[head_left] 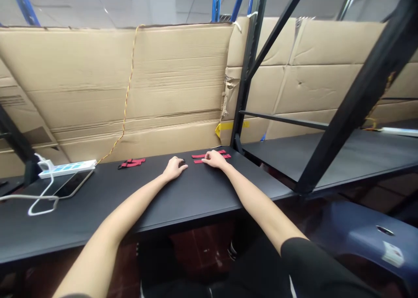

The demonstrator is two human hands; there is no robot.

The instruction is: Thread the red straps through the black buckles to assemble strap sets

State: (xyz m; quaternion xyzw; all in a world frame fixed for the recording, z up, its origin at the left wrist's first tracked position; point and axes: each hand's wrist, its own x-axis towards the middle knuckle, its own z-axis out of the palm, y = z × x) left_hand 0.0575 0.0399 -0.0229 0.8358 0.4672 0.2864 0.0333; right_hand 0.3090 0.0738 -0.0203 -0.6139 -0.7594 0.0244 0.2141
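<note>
Far left: a white plastic power strip (67, 169) sits beside a black smartphone (70, 185).
Farther strap: a red fabric strap with black ends (132, 162) lies flat on the black tabletop (98, 219), well apart from both hands.
Left hand (174, 167): fingers curl together; a small dark bit at the fingertips is hard to make out, so any pinch cannot be told.
Right hand (214, 159): fingers lie together across two parallel red fabric strips (197, 156), their middles hidden beneath.
Progress: both red pieces lie on the tabletop, none lifted.

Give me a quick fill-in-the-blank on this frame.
The right hand touches ____ straps.
The table under the left hand is ____.
A ____ power strip sits beside a phone.

Missing words: red; black; white.
</note>
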